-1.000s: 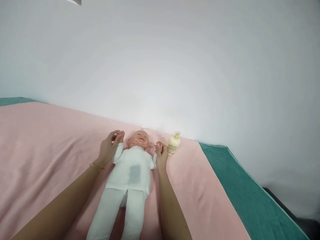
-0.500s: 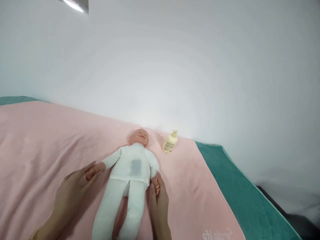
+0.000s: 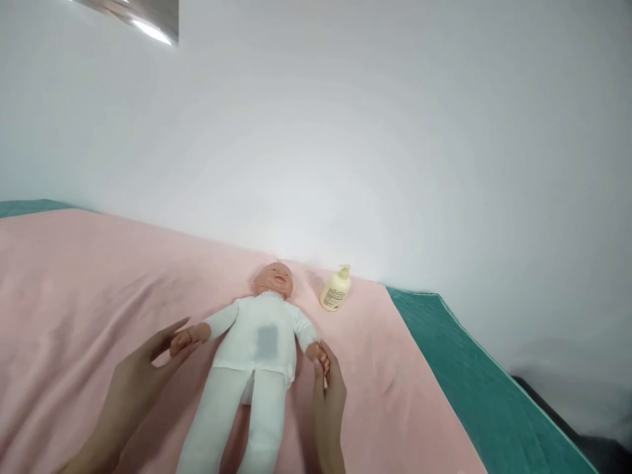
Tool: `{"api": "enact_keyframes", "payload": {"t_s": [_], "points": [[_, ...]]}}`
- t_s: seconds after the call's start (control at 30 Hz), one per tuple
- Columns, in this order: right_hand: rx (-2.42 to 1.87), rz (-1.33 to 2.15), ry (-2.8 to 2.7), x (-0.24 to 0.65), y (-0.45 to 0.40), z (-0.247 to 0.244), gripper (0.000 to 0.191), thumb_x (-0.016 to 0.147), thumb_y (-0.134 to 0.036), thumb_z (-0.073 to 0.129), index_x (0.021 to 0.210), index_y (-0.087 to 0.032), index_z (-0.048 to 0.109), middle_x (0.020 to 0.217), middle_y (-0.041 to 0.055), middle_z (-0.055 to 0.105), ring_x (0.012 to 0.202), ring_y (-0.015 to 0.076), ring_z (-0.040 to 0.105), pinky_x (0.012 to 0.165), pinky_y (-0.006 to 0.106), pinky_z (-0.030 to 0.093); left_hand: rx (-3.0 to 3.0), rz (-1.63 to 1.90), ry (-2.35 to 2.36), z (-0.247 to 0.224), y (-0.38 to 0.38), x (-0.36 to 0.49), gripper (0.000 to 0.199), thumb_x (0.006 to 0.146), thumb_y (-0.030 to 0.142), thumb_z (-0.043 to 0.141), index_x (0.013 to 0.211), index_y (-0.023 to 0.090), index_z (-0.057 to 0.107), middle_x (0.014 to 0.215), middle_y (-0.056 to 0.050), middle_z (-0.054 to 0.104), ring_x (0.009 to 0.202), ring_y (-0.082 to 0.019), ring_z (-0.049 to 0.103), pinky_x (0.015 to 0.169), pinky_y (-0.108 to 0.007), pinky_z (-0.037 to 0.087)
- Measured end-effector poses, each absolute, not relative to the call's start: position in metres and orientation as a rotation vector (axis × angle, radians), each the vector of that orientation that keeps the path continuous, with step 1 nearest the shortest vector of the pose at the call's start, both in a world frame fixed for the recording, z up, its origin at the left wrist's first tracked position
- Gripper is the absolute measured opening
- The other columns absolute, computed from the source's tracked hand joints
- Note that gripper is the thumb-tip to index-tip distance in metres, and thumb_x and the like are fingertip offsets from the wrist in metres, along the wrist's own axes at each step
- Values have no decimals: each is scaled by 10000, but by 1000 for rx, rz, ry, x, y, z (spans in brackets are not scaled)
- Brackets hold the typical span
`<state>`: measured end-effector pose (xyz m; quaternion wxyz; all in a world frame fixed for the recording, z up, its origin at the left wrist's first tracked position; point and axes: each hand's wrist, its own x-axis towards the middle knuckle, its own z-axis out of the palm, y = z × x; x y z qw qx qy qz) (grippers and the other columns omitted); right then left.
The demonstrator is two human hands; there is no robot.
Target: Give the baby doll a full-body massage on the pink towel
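Doll (image 3: 257,336) lay face-up on pink cloth (image 3: 395,375). Left hand (image 3: 141,375) loosely pinched one doll hand between thumb and fingers; right hand (image 3: 330,388) gripped the other. Pump bottle (image 3: 336,290) stood near the head.

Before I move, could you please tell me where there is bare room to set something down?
Bare pink cloth spreads left of the left hand, and between the bottle, the right hand and the green cloth. It is crowded around the doll, where both hands hold its hands.
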<state>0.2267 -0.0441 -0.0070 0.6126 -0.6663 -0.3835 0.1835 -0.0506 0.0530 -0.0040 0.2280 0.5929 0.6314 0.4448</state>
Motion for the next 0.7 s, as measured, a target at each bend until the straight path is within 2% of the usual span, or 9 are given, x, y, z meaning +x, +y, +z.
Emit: {"api": "enact_keyframes", "payload": {"t_s": [0.1,0.17,0.3,0.4,0.5,0.63,0.7], "points": [[-1478,360,-912,234,-10,10,437,924,-480,490,1234,-206,632,1277,99,658,1202,261,610,1000,375,500,1533,1244,1606,16,82,-37,528,755,556,677,1225,315,656,1122,-23,741,1076,-337,673,782,-392,564],[-1399,375,-938,240,18,17,434,928,-504,482,1214,-210,624,1286,102,647,1187,257,619,998,379,493,1484,1291,1459,30,104,-24,524,749,543,684,1197,271,670,1144,-46,733,1118,-343,651,853,-416,549],[-1206,440,-1023,259,83,14,411,917,-539,486,1120,-202,606,1182,99,668,1075,234,666,961,394,505,1459,1311,1273,41,154,3,435,769,477,677,1135,244,703,1205,-47,711,1137,-282,645,930,-335,521],[-1198,422,-1042,277,129,0,415,903,-561,471,1054,-197,600,1122,96,679,1061,219,651,936,381,512,1425,1258,1317,30,186,19,496,762,531,664,1137,210,708,1117,-72,741,1042,-277,681,801,-300,547],[-1269,439,-1026,295,166,-19,396,878,-564,492,939,-198,629,1014,95,714,961,220,670,865,368,529,1387,1165,1341,14,207,33,509,761,583,649,1043,170,742,1038,-80,758,974,-289,689,692,-281,534],[-1379,490,-1007,313,194,-43,386,843,-558,518,749,-201,629,779,84,721,776,228,680,721,353,534,1482,971,1340,-1,221,40,524,763,628,633,872,132,763,870,-98,766,898,-314,687,631,-302,502],[-1418,507,-1009,317,199,-49,375,837,-535,517,714,-198,626,738,85,715,728,231,674,699,356,526,1516,937,1345,-4,225,39,518,764,628,631,852,135,764,821,-95,761,861,-313,688,615,-306,490]]}}
